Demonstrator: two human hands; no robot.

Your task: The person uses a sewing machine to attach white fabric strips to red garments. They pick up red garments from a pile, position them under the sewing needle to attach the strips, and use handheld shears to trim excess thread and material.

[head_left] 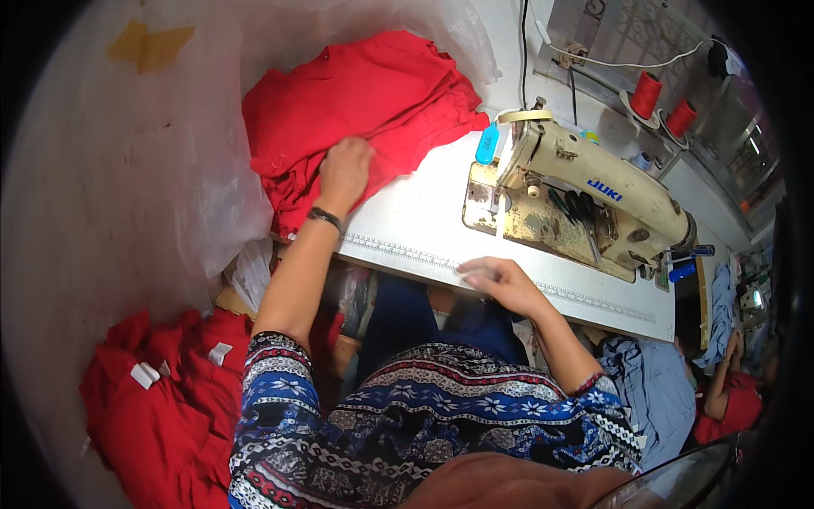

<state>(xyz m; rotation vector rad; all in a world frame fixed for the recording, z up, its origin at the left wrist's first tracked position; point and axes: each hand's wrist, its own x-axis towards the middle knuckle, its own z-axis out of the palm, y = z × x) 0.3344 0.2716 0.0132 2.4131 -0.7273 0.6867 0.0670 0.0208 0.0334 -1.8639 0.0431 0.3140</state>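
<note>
My left hand (343, 170) lies on a heap of red fabric pieces (356, 110) piled at the left end of the white sewing table (424, 216), its fingers pressing into the cloth. A dark band circles that wrist. My right hand (496, 280) rests at the table's front edge, fingers loosely curled, holding nothing that I can see. A cream sewing machine (585, 191) stands on the table to the right of both hands.
Clear plastic sheeting (195, 170) hangs to the left of the table. More red fabric pieces with white labels (161, 399) lie low at the left. Two red thread spools (661, 102) stand behind the machine. Another person in red (733, 394) sits at the right.
</note>
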